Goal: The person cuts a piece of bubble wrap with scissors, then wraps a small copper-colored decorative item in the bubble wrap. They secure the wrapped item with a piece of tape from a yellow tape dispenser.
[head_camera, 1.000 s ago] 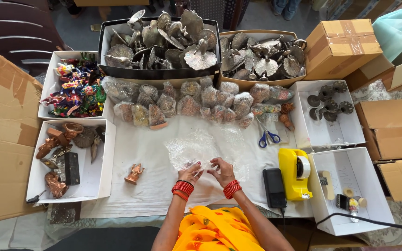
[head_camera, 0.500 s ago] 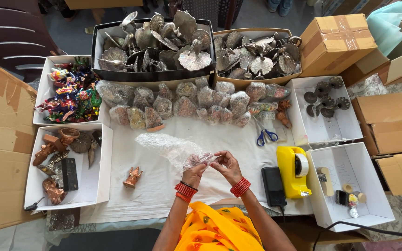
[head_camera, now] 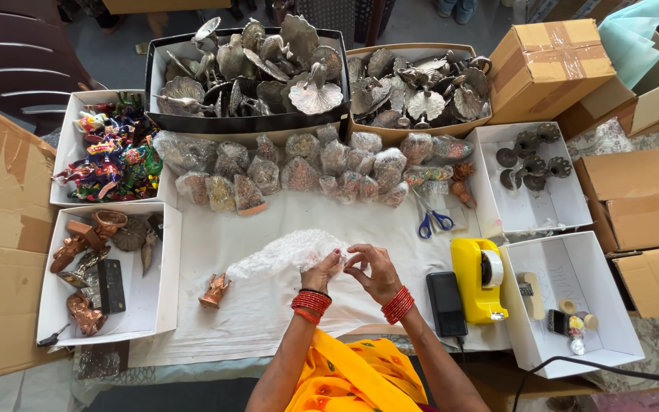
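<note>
Both hands are working a piece of clear bubble wrap (head_camera: 287, 255) at the near middle of the white-covered counter (head_camera: 268, 305). The left hand (head_camera: 320, 273) is pinching the wrap's right edge with closed fingers; the right hand (head_camera: 371, 271) is curling its fingers in beside it, apparently closed on the same edge, though whether anything sits inside the fold cannot be told. To do this step well, the hands should be keeping the edge taut and low over the counter, so the film opens flat and clears the small copper figurine (head_camera: 215, 291) standing just to its left. The blue-handled scissors (head_camera: 430, 220) and the yellow tape dispenser (head_camera: 478, 278) are lying within reach on the right.

Compared with the frame half a second earlier, the wrap is lying lower and more bunched, and the hands are sitting slightly closer together; the figurine is standing where it stood.
</note>
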